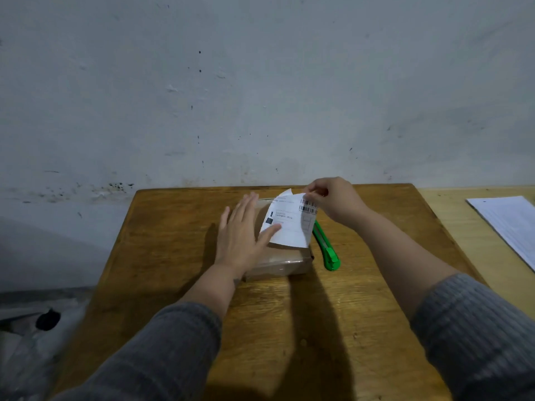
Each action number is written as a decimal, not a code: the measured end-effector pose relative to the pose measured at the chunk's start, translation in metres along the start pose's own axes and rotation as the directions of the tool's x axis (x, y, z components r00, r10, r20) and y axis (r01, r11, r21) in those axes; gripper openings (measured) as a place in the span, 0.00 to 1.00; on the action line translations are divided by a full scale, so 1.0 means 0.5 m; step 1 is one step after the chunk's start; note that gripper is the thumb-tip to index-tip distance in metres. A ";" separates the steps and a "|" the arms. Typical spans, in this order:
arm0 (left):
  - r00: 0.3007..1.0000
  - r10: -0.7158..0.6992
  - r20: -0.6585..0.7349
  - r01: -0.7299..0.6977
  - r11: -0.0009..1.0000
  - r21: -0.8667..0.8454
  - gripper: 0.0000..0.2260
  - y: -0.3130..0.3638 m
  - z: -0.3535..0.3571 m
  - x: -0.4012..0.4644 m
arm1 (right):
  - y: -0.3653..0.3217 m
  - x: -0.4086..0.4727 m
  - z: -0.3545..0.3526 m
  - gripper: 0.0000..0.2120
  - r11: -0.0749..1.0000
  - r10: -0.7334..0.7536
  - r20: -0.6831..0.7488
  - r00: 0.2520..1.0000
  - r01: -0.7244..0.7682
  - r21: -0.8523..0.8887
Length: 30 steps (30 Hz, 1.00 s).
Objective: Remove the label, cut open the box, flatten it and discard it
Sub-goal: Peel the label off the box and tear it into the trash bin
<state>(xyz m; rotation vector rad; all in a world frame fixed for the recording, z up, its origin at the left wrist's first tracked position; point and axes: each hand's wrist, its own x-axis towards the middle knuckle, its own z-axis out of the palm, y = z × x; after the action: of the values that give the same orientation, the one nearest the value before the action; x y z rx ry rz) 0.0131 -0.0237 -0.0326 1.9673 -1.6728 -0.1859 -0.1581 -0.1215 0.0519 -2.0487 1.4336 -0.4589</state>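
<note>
A small flat cardboard box [285, 263] wrapped in clear tape lies on the wooden table [318, 328]. A white shipping label [289, 224] with a barcode is lifted off its top, far edge raised and near edge still at the box. My right hand [333, 202] pinches the label's upper right corner. My left hand [241, 235] lies flat with fingers spread, pressing on the left part of the box and touching the label's left edge. A green utility knife [327, 250] rests on the table just right of the box.
A grey wall stands right behind the table. A lighter table with white paper sheets [509, 224] is at the right. At the lower left, below table level, there is pale plastic wrap with a dark object [47, 319].
</note>
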 end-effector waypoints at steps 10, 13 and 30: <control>0.979 0.149 -0.141 -0.173 0.969 -0.175 0.09 0.161 -0.011 0.003 | 0.048 -0.114 -0.071 0.06 0.978 0.017 -0.049 0.999 -0.006 0.210; 0.988 0.089 -0.124 -0.118 0.960 -0.253 0.04 0.215 -0.009 -0.038 | 0.086 -0.170 -0.097 0.05 0.983 0.000 -0.021 1.000 0.004 0.184; 0.977 -0.180 0.111 0.210 0.885 -0.416 0.05 0.415 0.059 -0.396 | 0.230 -0.510 -0.080 0.02 0.950 -0.285 0.054 0.957 0.290 -0.117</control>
<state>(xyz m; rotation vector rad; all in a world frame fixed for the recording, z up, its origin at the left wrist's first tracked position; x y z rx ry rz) -0.2240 0.1380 -0.0041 1.7995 -1.3289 -0.6466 -0.3567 0.0772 0.0223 -2.3682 1.1705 -0.4570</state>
